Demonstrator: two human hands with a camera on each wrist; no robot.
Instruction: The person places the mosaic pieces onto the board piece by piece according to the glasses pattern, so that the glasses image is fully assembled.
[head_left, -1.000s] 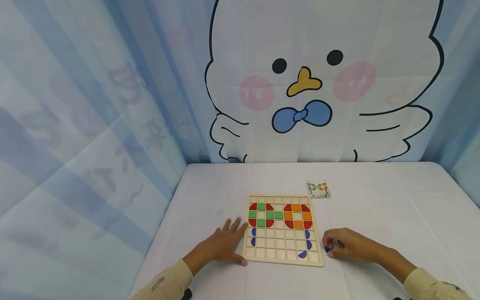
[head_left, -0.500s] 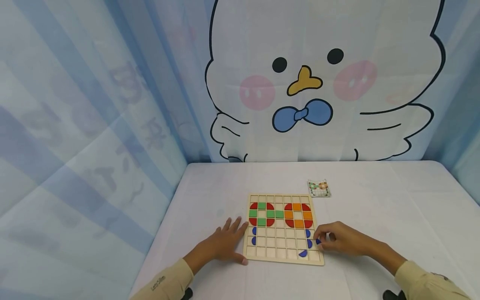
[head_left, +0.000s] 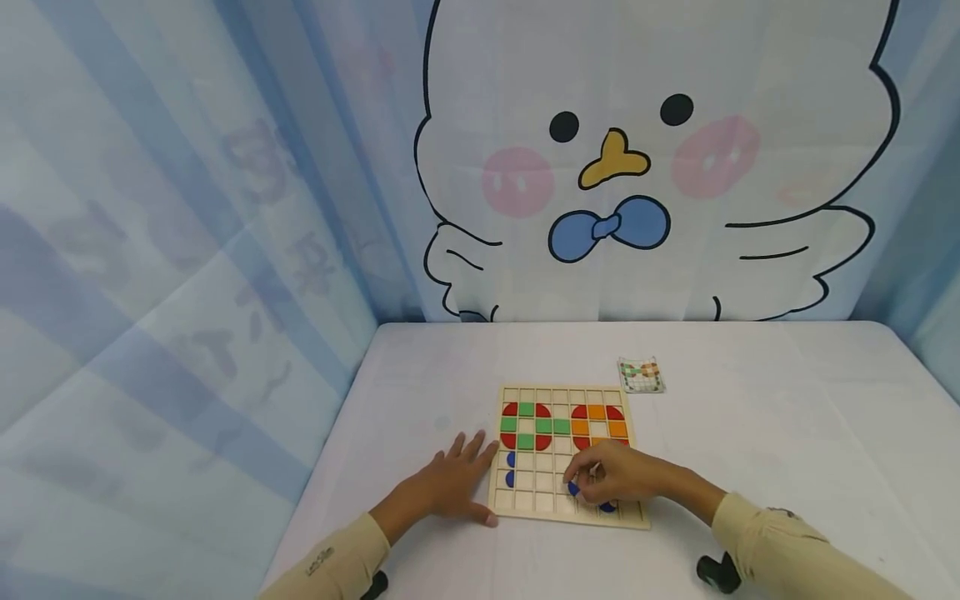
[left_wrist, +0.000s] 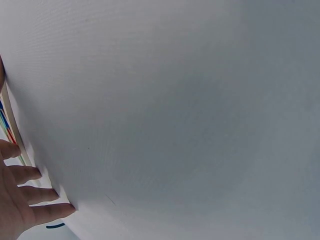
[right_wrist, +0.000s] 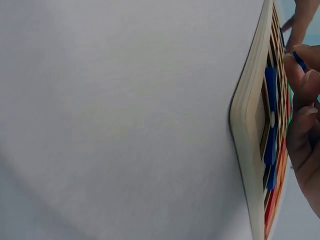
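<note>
A wooden grid board (head_left: 555, 518) lies on the table, with red, green and orange tiles in its upper rows. Two blue half-round tiles (head_left: 511, 469) sit in the left column. My right hand (head_left: 618, 473) is over the lower right of the board and pinches a blue half-round tile (head_left: 573, 488) between thumb and finger. It hides part of the right columns, and another blue tile (head_left: 608, 507) shows just below it. In the right wrist view blue tiles (right_wrist: 270, 115) lie near the board's corner. My left hand (head_left: 450, 483) rests with spread fingers at the board's left edge.
A small printed pattern card (head_left: 641, 376) lies beyond the board's upper right corner. The white table (head_left: 765, 417) reaches back to a curtain (head_left: 600, 275) with a cartoon figure. A black object (head_left: 718, 573) shows under the right sleeve.
My right hand has moved left from beside the board to above its lower right cells, carrying the blue half-round tile. The left hand has stayed at the board's left edge.
</note>
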